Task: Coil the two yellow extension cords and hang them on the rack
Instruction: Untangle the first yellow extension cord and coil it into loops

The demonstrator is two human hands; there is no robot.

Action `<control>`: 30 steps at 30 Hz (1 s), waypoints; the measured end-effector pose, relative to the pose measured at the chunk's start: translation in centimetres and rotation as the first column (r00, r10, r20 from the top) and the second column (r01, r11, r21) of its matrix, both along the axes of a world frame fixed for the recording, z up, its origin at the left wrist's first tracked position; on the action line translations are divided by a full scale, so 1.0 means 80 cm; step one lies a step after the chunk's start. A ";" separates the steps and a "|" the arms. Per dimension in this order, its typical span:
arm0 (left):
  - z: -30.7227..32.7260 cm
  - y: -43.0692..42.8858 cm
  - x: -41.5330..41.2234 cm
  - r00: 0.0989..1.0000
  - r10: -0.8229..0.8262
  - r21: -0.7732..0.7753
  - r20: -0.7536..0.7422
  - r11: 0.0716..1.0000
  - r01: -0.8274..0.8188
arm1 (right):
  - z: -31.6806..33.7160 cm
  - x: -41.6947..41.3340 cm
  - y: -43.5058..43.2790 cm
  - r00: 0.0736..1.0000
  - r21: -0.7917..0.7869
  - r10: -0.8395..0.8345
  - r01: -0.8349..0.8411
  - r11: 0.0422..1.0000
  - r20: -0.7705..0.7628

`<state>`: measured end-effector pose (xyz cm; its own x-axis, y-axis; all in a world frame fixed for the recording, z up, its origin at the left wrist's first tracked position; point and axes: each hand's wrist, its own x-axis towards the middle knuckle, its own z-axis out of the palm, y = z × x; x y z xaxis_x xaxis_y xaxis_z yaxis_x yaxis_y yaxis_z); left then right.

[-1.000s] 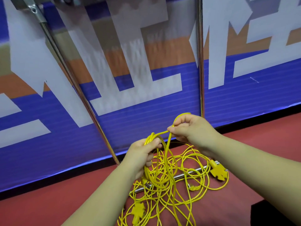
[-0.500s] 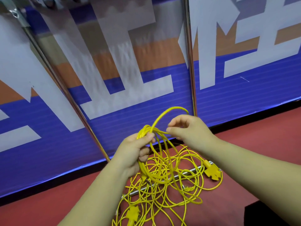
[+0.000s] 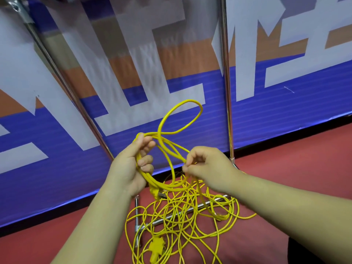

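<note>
Left hand (image 3: 129,168): I'm clasping the thin yellow plastic cord coil (image 3: 152,181).
Right hand (image 3: 207,168): I'm pinching its loose strand (image 3: 175,151), three o'clock of the coil.

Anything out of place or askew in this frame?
Yes. The yellow cords lie in a tangled heap on the red floor, draped over the rack's base bar. One loop sticks up askew above the coil gripped in the left hand; the right hand pinches a strand.
</note>
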<state>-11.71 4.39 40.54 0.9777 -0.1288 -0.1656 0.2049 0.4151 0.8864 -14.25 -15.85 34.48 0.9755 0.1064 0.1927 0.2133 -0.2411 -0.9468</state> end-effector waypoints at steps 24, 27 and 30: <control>-0.030 0.065 0.022 0.995 -0.026 -0.118 -0.100 0.993 0.014 | -0.012 0.010 -0.013 0.994 -0.851 0.105 -0.040 0.523 0.018; -0.030 0.056 0.018 0.997 -0.039 -0.097 -0.066 0.995 0.032 | -0.003 0.006 -0.018 0.959 -0.828 0.259 -0.238 0.507 -0.117; -0.034 0.043 0.014 0.998 -0.046 -0.030 -0.037 0.999 0.044 | 0.005 -0.002 -0.018 0.898 -0.784 0.400 -0.379 0.492 -0.184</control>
